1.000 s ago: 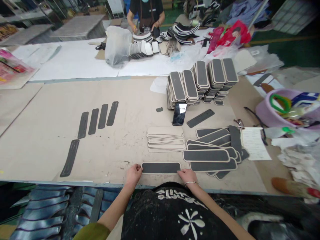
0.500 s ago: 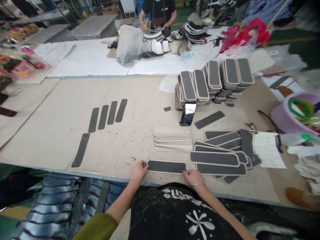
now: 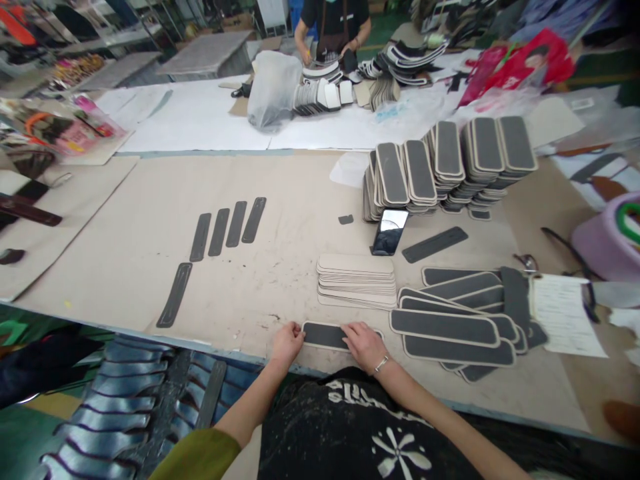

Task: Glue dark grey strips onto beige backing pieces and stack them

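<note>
In front of my body, near the table's front edge, lies a rounded dark grey strip with a pale border (image 3: 323,335). My left hand (image 3: 289,342) pinches its left end between thumb and fingers. Stretched across the right part of the strip, my right hand (image 3: 365,347) rests with its fingers laid out flat and covers much of that end. Behind the strip sits a pile of plain beige strips (image 3: 356,281). Close by on the right is a loose, fanned heap of similar grey strips with pale borders (image 3: 445,325).
Tall stacks of bordered pieces (image 3: 450,150) stand at the back right, with a propped phone (image 3: 390,232) before them. Several dark narrow strips (image 3: 201,237) lie to the left. A paper sheet (image 3: 565,313) and purple basin (image 3: 600,233) are rightward. Another person (image 3: 333,30) works across the table.
My right hand has moved left from the strip's right end and spread its fingers over the strip. My left hand stays at the left end. The view has shifted slightly.
</note>
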Available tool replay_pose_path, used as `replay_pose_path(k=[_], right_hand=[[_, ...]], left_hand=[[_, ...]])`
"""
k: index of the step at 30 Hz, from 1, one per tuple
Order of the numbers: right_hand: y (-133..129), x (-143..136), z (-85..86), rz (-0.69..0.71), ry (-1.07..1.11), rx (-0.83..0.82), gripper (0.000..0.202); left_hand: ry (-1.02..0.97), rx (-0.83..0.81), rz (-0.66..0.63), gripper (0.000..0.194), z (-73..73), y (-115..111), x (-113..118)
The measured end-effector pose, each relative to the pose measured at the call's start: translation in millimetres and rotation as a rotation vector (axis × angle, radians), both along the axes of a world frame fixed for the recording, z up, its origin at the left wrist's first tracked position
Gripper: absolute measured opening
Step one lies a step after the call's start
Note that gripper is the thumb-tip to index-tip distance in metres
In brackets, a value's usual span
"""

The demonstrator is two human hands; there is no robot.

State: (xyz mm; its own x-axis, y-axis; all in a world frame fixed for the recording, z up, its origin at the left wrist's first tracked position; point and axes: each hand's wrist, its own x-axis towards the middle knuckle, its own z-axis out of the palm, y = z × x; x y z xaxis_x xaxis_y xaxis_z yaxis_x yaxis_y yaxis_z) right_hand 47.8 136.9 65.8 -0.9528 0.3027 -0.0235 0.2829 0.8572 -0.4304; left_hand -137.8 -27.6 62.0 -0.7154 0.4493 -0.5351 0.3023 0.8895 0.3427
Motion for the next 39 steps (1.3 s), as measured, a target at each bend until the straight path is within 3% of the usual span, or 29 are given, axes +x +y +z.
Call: replay_pose_path(k=[2, 9, 24, 27, 33, 36, 39], right_hand=[[2, -10, -1.0, -0.054, -0.080, 0.025, 0.024], [11, -17, -6.5, -0.025, -0.253, 0.013, 0.022], [4, -17, -5.4, -0.057, -0.162, 0.027, 0.022], [-10, -16, -3.3, -0.028, -0.038, 0.002, 0.043], [-33, -25, -20.5, 0.362, 0.015, -0.059, 0.072], [-29, -17, -32.0, 0.362, -0.015, -0.043, 0.076], [-14, 7, -36.9, 0.253, -0.037, -0.009, 0.076]], left_hand=[[0.000, 0.003, 0.003, 0.007, -0.6, -1, 0], [-0.002, 0.033, 0.023, 0.007, -4.1, -3, 1], [-0.008, 0.026, 0.000, 0.006, 1.7, -2, 1], [-0.010, 0.022, -0.032, 0.006, 2.4, -2, 0], [0.015, -0.010, -0.100, 0.010, -4.8, -3, -2], [0.026, -0.030, -0.115, 0.010, -4.0, -2, -2], [0.012, -0.050, -0.098, 0.010, -0.2, 0, -2]])
